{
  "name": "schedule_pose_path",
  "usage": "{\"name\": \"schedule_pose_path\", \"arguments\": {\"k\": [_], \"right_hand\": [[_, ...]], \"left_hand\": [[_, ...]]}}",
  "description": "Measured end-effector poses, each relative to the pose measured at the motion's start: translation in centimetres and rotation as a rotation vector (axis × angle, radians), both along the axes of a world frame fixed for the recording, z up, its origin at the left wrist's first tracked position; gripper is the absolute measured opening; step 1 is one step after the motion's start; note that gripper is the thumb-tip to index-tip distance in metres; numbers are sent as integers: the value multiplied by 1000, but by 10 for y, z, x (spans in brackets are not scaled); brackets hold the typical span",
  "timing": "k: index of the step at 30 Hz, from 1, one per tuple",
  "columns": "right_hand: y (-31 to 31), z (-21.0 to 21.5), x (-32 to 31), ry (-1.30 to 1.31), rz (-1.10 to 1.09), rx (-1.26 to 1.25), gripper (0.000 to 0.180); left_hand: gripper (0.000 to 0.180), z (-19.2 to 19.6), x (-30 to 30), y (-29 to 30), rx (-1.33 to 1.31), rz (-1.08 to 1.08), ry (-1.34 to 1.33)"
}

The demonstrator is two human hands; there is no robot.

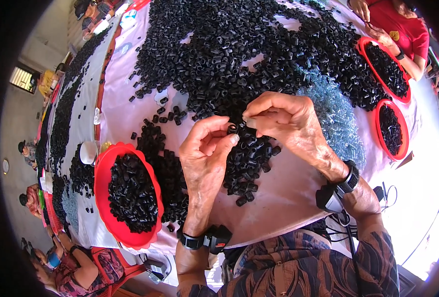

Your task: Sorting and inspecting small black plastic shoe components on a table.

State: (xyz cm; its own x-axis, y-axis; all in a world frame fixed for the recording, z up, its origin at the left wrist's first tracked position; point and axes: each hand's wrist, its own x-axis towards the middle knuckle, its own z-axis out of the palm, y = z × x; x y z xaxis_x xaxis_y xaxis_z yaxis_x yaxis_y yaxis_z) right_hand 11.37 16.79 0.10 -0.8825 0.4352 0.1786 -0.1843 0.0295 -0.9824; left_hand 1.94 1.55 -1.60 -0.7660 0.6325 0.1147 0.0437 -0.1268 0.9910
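Nearest, the person's brown-and-dark patterned shirt [298, 270] meets the edge of a table covered by a pale pink cloth [274, 210]. A black band [193, 241] circles the left wrist and another black band [349, 179] the right, each carrying a small device.

To the left, a red scalloped bowl [99, 183] stands on the cloth, heaped with black pieces. Between it and the forearm lie more loose ones.

Farther in, the left hand [205, 148] pinches a short black tubular piece [232, 129] between thumb and finger, the other fingers curled. Just to its right, the right hand [288, 121] has thumb and forefinger closed on a small pale bit [243, 119], too tiny to make out. Both fingertips nearly meet above a loose cluster [249, 171] of black pieces.

Right of the right hand spreads a heap of small clear bluish parts [336, 119]. Beyond it stand two red oval bowls, a smaller [382, 141] and a larger [361, 49], both filled with black pieces.

A great black pile [214, 64] covers the far table. At far right sits a co-worker in a red shirt [405, 29]; at far left, others line a second table [86, 198].
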Motion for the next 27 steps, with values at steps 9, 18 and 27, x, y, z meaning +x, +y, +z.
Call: {"name": "schedule_pose_path", "arguments": {"k": [9,18,27], "right_hand": [[-3,-4,-2,84,-6,118,7],[-8,-2,-1,70,80,-71,9],[-7,-4,-1,74,84,-22,7]], "left_hand": [[24,6,3,-1,46,-69,-83],[21,6,4,-2,137,-80,-150],[19,5,2,-2,148,-92,-51]]}}
